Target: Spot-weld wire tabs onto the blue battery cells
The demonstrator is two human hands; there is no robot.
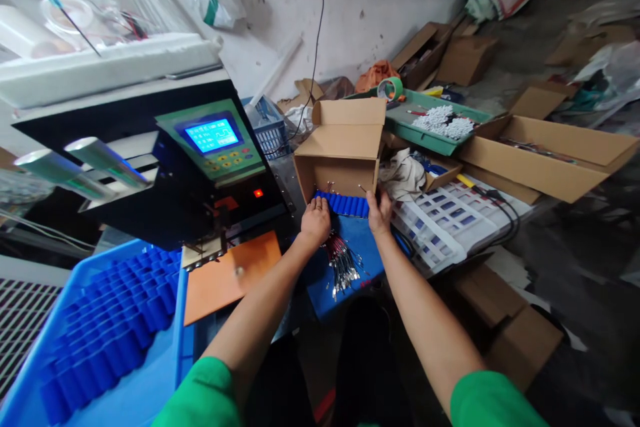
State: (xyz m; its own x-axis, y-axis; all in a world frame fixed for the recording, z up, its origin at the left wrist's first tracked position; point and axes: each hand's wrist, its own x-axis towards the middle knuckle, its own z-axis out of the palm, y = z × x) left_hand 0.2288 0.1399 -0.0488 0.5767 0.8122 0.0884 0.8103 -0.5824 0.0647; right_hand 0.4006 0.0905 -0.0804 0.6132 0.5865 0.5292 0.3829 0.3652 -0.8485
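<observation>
A row of blue-wrapped cylindrical battery packs lies side by side at the front opening of a cardboard box with its flap up. My left hand is against the row's left end, fingers close together over it. At the right end, my right hand is closed with its thumb against the packs; its other fingers are partly hidden beside the box wall. Red and black wire leads with metallic-looking ends fan out below the row over a blue surface.
Left stands a machine with a lit screen and an orange plate. A blue bin holds many blue packs. Rightward are a green tray, white plastic grids and an open carton.
</observation>
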